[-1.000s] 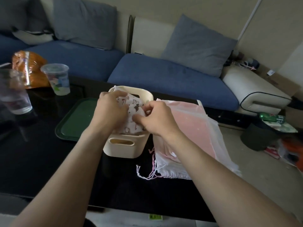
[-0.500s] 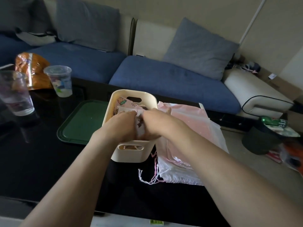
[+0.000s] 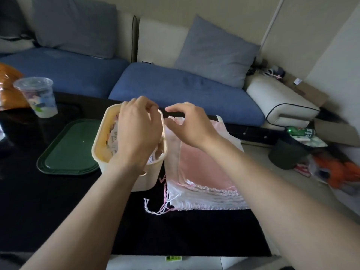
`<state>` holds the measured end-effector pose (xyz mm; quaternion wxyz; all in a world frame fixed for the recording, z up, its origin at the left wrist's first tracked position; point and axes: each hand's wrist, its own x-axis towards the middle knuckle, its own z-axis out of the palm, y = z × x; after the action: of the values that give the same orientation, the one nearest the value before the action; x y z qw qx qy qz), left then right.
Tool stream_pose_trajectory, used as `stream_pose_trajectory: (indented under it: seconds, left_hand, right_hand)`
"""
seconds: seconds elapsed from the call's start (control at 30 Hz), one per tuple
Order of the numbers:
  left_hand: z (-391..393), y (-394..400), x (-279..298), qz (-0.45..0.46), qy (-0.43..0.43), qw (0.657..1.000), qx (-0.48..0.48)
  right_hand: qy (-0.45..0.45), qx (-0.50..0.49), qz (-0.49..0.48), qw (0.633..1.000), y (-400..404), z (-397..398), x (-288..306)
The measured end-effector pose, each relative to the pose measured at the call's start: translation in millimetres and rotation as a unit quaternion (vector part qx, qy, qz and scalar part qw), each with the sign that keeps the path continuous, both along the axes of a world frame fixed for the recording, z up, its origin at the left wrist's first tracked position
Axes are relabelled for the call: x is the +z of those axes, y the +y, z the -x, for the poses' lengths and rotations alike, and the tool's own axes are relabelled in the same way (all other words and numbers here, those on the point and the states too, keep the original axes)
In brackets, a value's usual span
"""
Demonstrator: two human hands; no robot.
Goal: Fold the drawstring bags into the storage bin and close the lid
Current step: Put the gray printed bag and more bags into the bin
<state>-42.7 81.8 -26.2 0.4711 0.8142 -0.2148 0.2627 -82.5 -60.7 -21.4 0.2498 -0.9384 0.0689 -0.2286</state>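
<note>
- Lid (image 3: 72,147): green, flat on the dark table (image 3: 39,201), left of the bin and clear of both hands. It should wait there until every bag is packed.
- Bin (image 3: 148,177): cream, open, just right of the lid, with a printed bag (image 3: 114,140) folded inside against its left wall.
- Left hand (image 3: 139,129): over the bin mouth, fingers curled loosely downward. Whether it pinches any cloth cannot be told; it hides the bag beneath it. A flat press here would likely seat the fold low enough for more bags and for the lid.
- Right hand (image 3: 191,125): beside the bin's right rim, above the far edge of the stack (image 3: 204,172), fingers apart and empty.
- Stack: pink and white bags on the table, touching the bin's right side, gathered tops toward the person, cords (image 3: 155,208) trailing off the near left corner.
- Judged next step: take only the top bag. Lifting by its far edge should peel one layer; the loose cords may snag their neighbours, so tucking them into the fold would help.
</note>
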Motion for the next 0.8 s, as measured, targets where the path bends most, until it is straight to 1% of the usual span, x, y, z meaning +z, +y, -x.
stream_pose_trajectory:
  seconds: [0.03,0.07,0.13,0.17,0.23,0.3,0.37,0.43,0.53,0.57,0.63,0.7,0.73,0.8]
  left_hand:
    - [11,-9,2,0.029,-0.013,0.999,-0.019]
    - [20,-14,1,0.041,-0.021,0.998,-0.042]
    - [38,-32,-7,0.030,-0.017,0.994,-0.105]
    - [46,-41,-14,0.004,-0.004,0.990,-0.142]
    - [56,-53,-30,-0.105,0.033,0.973,-0.201]
    - [65,-67,-48,-0.249,0.055,0.934,-0.248]
    - [68,-71,-64,-0.337,0.060,0.900,-0.271]
    - [70,-77,-73,-0.388,0.060,0.880,-0.269]
    - [68,-78,-83,-0.448,0.105,0.840,-0.287]
    - [67,-78,-87,-0.465,0.120,0.824,-0.302]
    - [63,-76,-93,-0.487,0.139,0.795,-0.334]
    - [59,-73,-95,-0.485,0.144,0.789,-0.348]
    - [58,-73,-96,-0.481,0.145,0.793,-0.344]
    - [56,-75,-97,-0.467,0.148,0.814,-0.312]
  right_hand:
    - [-0.026,-0.006,-0.038,0.999,-13,14,0]
    - [-0.020,-0.013,-0.059,0.998,-23,25,-2]
    - [0.042,-0.051,-0.066,0.996,-48,49,-13]
    - [0.079,-0.071,-0.063,0.992,-59,60,-20]
    - [0.128,-0.091,-0.052,0.986,-74,80,-38]
    - [0.142,-0.106,-0.071,0.982,-88,102,-60]
    - [0.150,-0.118,-0.122,0.974,-94,119,-79]
    - [0.161,-0.108,-0.142,0.971,-100,132,-89]
    - [0.177,-0.089,-0.129,0.972,-108,146,-89]
    - [0.200,-0.073,-0.124,0.969,-113,151,-87]
    - [0.280,-0.029,-0.108,0.953,-122,158,-87]
    - [0.334,0.005,-0.097,0.938,-127,162,-93]
    - [0.338,0.010,-0.104,0.935,-130,163,-96]
    - [0.310,0.002,-0.127,0.942,-135,163,-100]
